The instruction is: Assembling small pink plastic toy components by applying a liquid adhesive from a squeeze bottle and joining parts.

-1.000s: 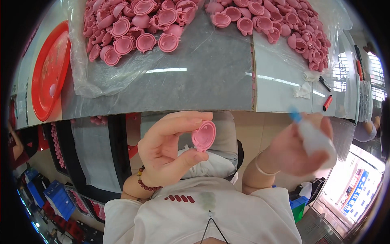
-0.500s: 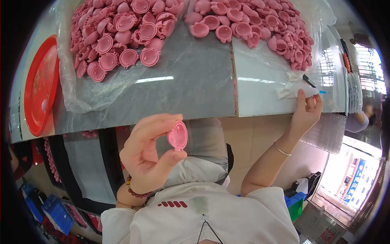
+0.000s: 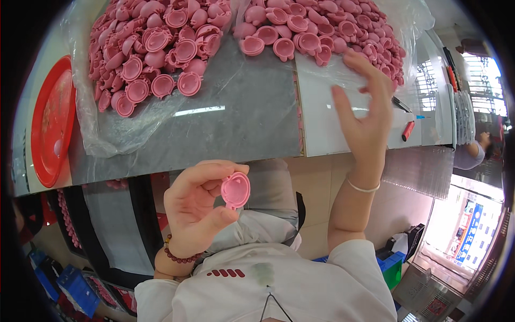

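My left hand pinches a small round pink plastic shell in front of the table edge. Its hollow side faces me, and a small tab shows at its bottom. My right hand reaches over the white part of the table, fingers spread and somewhat blurred, with nothing visible in them. Its fingertips come near the front of the right heap of pink shells. Beside that hand lie a black pen-like tool, a thin piece with a blue end and a short red cylinder.
Another heap of pink shells covers clear plastic sheeting at the far left. A red oval tray stands at the table's left end. Below the table edge, at left, is a black-framed rack. Another person's arm shows at far right.
My right hand has moved from the white crumpled item at the right up and leftward, its fingers spreading. The left hand has turned the pink shell so its hollow faces me more fully.
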Tool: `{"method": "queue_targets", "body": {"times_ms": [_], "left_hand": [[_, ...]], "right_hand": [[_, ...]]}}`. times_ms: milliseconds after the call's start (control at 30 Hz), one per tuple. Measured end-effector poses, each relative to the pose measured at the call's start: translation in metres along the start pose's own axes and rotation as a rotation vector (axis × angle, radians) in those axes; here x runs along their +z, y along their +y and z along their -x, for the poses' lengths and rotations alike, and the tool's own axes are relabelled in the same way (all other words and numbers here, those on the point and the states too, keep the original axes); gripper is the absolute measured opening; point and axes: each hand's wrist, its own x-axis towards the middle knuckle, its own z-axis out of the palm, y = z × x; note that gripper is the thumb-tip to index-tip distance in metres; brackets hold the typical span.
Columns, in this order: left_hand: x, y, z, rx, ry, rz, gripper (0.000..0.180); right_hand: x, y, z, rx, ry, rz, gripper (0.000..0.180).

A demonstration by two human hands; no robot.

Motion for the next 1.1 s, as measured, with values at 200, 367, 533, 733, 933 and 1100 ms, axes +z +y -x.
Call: {"method": "queue_targets", "body": {"times_ms": [200,367,533,733,933,1100], "left_hand": [[-0.003,0.001,0.002,0.015,-0.022,0.005,0.049],[-0.007,0.001,0.001,-0.012,0.007,0.002,0.049],[-0.005,0.001,-0.002,-0.022,-0.025,0.014,0.049],[-0.007,0.000,0.000,-0.037,-0.019,0.030,0.050],[-0.007,0.002,0.001,-0.037,-0.095,0.174,0.041],[-0.003,0.002,-0.001,-0.010,-0.146,0.129,0.043]], "right_hand": [[0.016,0.008,-0.003,0.185,-0.171,-0.003,0.026],[-0.005,-0.014,0.017,0.437,-0.264,-0.328,0.022],[-0.014,-0.017,0.030,0.609,-0.300,-0.610,0.029],[-0.029,-0.014,0.036,0.609,-0.439,-0.121,0.028],[-0.022,-0.001,0.035,0.101,-0.299,-0.102,0.033],[-0.025,-0.042,0.040,0.216,-0.193,-0.611,0.032]]}}
